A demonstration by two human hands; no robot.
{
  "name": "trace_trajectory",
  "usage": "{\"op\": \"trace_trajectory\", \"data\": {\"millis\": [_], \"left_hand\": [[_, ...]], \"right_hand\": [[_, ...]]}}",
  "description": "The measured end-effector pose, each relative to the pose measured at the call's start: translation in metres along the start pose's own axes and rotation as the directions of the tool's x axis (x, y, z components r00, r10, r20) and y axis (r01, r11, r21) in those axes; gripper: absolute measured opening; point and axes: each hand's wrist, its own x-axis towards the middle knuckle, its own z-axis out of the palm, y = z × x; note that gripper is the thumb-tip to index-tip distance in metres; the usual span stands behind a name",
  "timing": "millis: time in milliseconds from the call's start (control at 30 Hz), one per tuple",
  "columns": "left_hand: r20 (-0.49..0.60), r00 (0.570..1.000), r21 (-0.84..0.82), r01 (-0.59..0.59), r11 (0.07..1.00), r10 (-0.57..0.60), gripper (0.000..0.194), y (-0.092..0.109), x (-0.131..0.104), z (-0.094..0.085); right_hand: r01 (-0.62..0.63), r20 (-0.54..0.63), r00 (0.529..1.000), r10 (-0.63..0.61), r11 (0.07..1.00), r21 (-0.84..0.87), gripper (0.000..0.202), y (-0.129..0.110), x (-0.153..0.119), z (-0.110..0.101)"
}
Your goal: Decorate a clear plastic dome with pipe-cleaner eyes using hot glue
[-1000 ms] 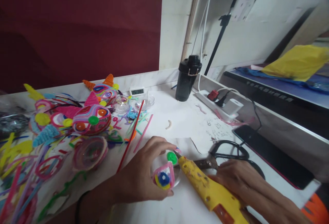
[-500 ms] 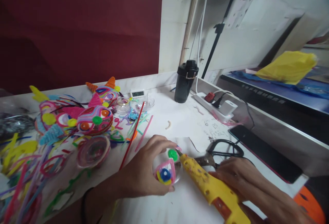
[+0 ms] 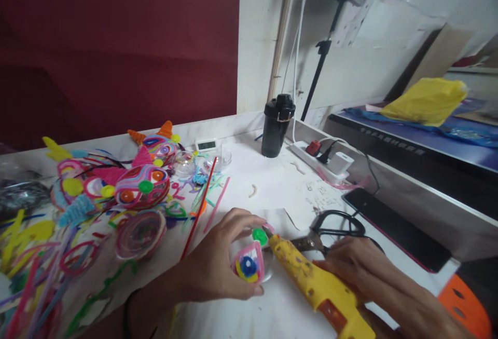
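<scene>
My left hand (image 3: 221, 256) curls around a small clear plastic ball (image 3: 266, 272), thumb below and fingers above. On the ball sit a pink-edged eye (image 3: 249, 265) with a blue and yellow middle and a round green piece (image 3: 259, 236). My right hand (image 3: 373, 271) is wrapped round a yellow hot glue gun (image 3: 315, 282). Its dark nozzle meets the ball's upper edge beside the green piece and a bit of pink trim; whether it touches cannot be made out. Black-handled scissors (image 3: 311, 243) lie behind the glue gun, partly covered by it and my right hand.
Finished colourful balls (image 3: 142, 188) and loose pipe cleaners (image 3: 35, 276) crowd the left side. A clear bowl (image 3: 140, 235) stands nearby. Behind are a black bottle (image 3: 275, 131) and power strip (image 3: 322, 165); a phone (image 3: 397, 230) lies right, an orange piece (image 3: 465, 305) at the lower right.
The view has shifted slightly, so the background sits a little further left. Both hands keep their grips, and the nozzle stays at the ball's upper edge.
</scene>
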Motion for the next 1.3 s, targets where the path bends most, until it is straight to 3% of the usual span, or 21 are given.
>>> {"op": "trace_trajectory", "data": {"millis": [233, 900, 1300], "left_hand": [[0.020, 1.000, -0.031, -0.023, 0.999, 0.023, 0.082, -0.002, -0.001, 0.000], [0.038, 0.999, -0.096, -0.003, 0.995, 0.006, 0.084, -0.004, -0.002, 0.000], [0.043, 0.998, -0.103, 0.043, 0.994, -0.038, 0.082, 0.001, 0.001, -0.001]], "right_hand": [[0.026, -0.072, 0.997, -0.019, 0.996, 0.088, 0.025, -0.005, 0.008, 0.000], [0.073, -0.037, 0.997, -0.073, 0.997, -0.007, 0.028, -0.002, 0.000, 0.001], [0.055, -0.029, 0.998, -0.054, 0.998, 0.025, 0.026, -0.005, -0.001, -0.001]]}}
